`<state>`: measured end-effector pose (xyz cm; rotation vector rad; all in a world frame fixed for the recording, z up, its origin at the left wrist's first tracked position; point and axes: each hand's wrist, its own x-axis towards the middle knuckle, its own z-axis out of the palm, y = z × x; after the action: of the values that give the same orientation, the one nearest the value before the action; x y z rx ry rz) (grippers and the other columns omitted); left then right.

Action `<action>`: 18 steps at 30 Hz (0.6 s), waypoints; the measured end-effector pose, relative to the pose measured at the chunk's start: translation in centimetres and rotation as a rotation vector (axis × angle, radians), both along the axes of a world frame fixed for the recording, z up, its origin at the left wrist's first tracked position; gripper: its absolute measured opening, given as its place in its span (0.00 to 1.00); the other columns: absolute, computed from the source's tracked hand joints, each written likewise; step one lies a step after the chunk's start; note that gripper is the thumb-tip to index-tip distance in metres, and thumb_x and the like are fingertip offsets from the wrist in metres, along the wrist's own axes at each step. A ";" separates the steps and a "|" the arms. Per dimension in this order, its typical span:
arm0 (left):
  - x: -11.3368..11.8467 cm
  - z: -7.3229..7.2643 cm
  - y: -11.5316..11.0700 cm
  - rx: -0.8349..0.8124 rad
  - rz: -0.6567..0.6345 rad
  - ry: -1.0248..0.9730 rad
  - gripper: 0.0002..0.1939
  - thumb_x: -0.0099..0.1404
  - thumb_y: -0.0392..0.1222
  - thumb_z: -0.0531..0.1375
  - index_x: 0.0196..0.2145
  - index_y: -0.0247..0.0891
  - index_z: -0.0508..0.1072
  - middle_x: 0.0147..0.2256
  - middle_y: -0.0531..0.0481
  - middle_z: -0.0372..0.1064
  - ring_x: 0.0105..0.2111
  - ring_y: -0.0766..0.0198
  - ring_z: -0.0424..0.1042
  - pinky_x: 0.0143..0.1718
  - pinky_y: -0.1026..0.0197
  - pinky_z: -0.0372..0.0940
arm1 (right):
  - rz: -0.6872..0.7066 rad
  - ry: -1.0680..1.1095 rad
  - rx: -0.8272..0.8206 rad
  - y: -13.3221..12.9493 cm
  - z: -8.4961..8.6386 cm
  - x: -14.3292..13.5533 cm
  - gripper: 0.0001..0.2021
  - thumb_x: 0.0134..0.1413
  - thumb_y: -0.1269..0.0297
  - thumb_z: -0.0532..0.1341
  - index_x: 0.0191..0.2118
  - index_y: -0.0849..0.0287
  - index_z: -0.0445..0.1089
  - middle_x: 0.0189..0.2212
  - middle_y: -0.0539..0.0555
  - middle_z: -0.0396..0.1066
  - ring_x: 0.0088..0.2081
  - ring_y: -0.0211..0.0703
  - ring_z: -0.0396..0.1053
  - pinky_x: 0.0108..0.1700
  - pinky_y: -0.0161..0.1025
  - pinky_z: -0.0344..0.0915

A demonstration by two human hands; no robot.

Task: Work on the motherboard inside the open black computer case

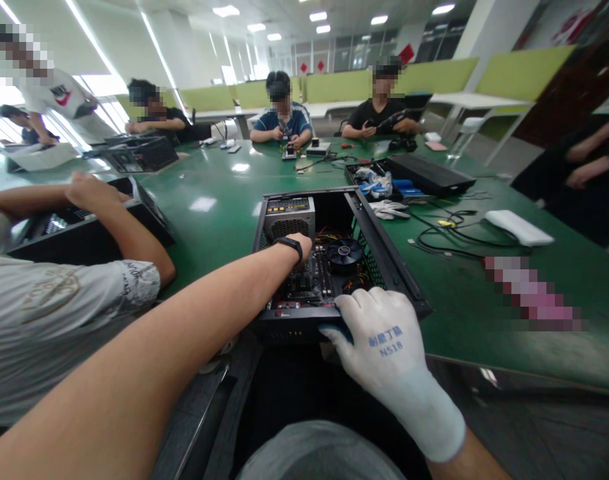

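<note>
An open black computer case [394,263] lies in front of me at the table's edge. Inside it are a power supply [290,217], a motherboard [304,277] and a round black CPU fan [344,253]. My bare left hand [301,248], with a black band at the wrist, reaches down into the case beside the power supply; its fingers are hidden. In a white work glove, my right hand [379,327] grips the near rim of the case, thumb in front and fingers over the top.
On the green table [209,177], a tray holding gloves [377,183] sits behind the case. Black cables [434,233] and a white box [518,227] lie to the right. At left, a co-worker's arms [99,200] reach into another case [149,217]. Several people sit across the table.
</note>
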<state>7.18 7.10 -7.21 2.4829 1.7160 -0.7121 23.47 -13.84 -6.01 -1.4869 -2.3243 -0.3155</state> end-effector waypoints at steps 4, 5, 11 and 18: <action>0.0 -0.2 0.1 0.003 0.000 -0.016 0.31 0.44 0.44 0.74 0.48 0.33 0.80 0.45 0.34 0.78 0.45 0.49 0.77 0.44 0.60 0.72 | 0.001 0.009 -0.006 0.0 -0.1 0.0 0.14 0.53 0.51 0.65 0.38 0.55 0.69 0.32 0.53 0.65 0.37 0.47 0.56 0.38 0.43 0.41; 0.0 -0.3 0.2 0.005 -0.004 -0.019 0.31 0.44 0.45 0.74 0.47 0.33 0.80 0.45 0.34 0.78 0.44 0.49 0.77 0.44 0.60 0.72 | 0.000 0.012 -0.008 -0.1 -0.1 0.0 0.14 0.53 0.51 0.65 0.37 0.55 0.69 0.32 0.53 0.65 0.37 0.47 0.56 0.38 0.44 0.41; 0.0 0.1 0.1 -0.013 -0.011 0.002 0.33 0.42 0.42 0.75 0.49 0.34 0.79 0.47 0.35 0.77 0.46 0.50 0.77 0.44 0.61 0.72 | -0.004 0.032 -0.025 -0.1 -0.3 0.0 0.13 0.54 0.52 0.64 0.38 0.56 0.70 0.32 0.54 0.65 0.37 0.46 0.56 0.39 0.44 0.42; 0.4 1.0 -0.5 -0.043 -0.022 0.056 0.28 0.45 0.43 0.73 0.46 0.35 0.81 0.47 0.36 0.78 0.46 0.51 0.77 0.44 0.62 0.71 | 0.001 0.043 -0.032 -0.2 -0.3 0.1 0.12 0.55 0.52 0.64 0.38 0.54 0.69 0.32 0.53 0.65 0.37 0.47 0.56 0.39 0.44 0.42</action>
<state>7.55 6.57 -6.24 2.4799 1.6757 -0.8190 23.57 -13.99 -6.31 -1.4922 -2.3069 -0.2453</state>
